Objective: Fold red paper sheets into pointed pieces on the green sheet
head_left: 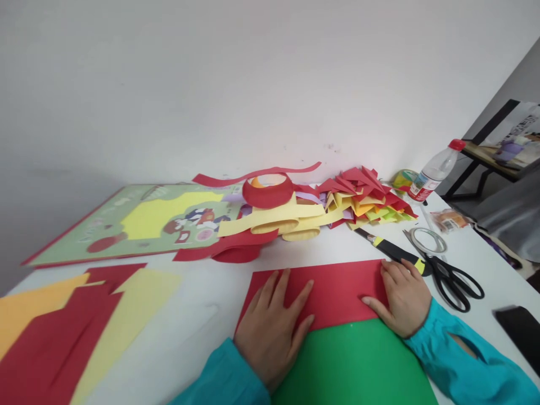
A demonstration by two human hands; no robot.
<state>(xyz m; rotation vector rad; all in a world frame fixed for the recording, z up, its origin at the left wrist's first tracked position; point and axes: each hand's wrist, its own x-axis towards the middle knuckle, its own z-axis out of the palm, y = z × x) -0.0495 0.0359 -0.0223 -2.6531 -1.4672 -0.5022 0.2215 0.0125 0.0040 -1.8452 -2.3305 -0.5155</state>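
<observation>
A red paper strip [337, 295] is laid on the white table [202, 320], in front of the person, and its near edge is met by a green sheet [350, 365]. By the left hand [273, 326] the left part of the strip is pressed flat; its fingers are spread, with the thumb held apart. By the right hand [403, 295] the right end is touched; its fingers are kept close together and slightly bent, the thumb being apart. Whether the far edge is gripped by these fingertips cannot be told with certainty. Just beside the right hand, a cutter knife [388, 249] and black-handled scissors [453, 278] are placed. Farther back, folded paper pieces [363, 194] are heaped near a bottle [434, 174].
</observation>
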